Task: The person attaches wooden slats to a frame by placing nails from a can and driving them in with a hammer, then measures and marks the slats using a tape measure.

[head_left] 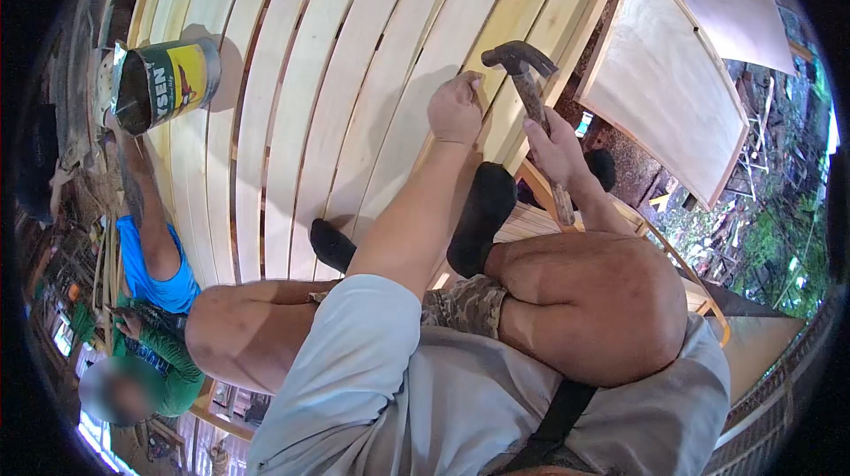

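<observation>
My right hand (558, 150) is wrapped round the wooden handle of a claw hammer (531, 91), whose dark metal head is raised over the slats near the right edge. To the left of it, my left hand (456, 108) is closed in a pinch just above a yellowish slat (505, 33). What its fingers hold, if anything, is too small to make out. Pale wooden slats (354, 60) run side by side with narrow gaps beneath both hands.
A yellow and green can (181, 77) stands on the slats at the left. A person in a green top (181, 370) and blue shorts is at the lower left. A framed pale panel (668, 73) lies at the right. My feet in black socks rest on the slats.
</observation>
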Action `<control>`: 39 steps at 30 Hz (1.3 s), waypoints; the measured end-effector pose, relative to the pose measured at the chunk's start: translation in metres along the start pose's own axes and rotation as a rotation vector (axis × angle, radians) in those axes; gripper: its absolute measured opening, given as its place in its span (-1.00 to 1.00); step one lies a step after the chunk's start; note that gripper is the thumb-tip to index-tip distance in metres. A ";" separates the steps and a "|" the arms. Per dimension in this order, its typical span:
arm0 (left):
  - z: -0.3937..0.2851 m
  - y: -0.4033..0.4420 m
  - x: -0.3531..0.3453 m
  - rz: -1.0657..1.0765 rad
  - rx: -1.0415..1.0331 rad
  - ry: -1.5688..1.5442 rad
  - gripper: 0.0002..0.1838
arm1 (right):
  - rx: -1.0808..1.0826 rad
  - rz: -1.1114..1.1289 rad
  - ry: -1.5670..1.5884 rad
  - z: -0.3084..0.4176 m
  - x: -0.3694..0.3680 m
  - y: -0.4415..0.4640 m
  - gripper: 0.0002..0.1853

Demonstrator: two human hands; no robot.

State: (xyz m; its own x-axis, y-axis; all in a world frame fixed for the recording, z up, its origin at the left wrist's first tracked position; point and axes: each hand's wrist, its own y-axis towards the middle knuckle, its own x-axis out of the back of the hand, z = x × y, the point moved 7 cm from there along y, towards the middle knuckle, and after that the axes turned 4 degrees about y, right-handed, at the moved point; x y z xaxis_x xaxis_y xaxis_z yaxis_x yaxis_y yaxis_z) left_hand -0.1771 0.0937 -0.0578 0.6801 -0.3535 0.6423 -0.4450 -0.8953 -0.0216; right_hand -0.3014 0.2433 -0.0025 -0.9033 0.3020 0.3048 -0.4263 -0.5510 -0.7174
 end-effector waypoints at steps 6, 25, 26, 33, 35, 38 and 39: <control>-0.004 -0.001 0.000 0.007 -0.177 -0.015 -0.91 | 0.218 -0.099 -0.192 0.019 -0.002 -0.022 -0.60; 0.000 -0.002 -0.007 0.019 -0.264 0.107 -0.90 | 0.146 -0.122 -0.272 0.000 -0.014 -0.029 -0.66; 0.000 -0.002 -0.007 0.011 -0.257 0.059 -0.89 | 0.202 -0.163 -0.208 0.004 -0.013 -0.034 -0.66; 0.001 0.002 0.000 0.072 -0.187 -0.081 -0.85 | 0.137 -0.167 -0.281 -0.002 -0.017 -0.026 -0.68; 0.005 0.002 0.009 0.085 -0.219 -0.011 -0.84 | 0.183 -0.189 -0.220 0.009 -0.015 -0.035 -0.69; 0.012 0.005 0.036 0.109 -0.269 0.081 -0.84 | 0.441 -0.272 -0.121 0.015 -0.013 -0.044 -0.69; 0.018 0.008 0.050 0.117 -0.289 0.102 -0.85 | 0.473 -0.252 -0.030 0.008 -0.015 -0.046 -0.69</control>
State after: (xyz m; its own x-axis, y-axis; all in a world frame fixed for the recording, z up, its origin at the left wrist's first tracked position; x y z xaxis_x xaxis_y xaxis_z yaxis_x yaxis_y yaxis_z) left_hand -0.1361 0.0639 -0.0396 0.5593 -0.4078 0.7217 -0.6737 -0.7309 0.1091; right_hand -0.2688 0.2583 0.0312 -0.7681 0.4514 0.4541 -0.5992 -0.7568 -0.2612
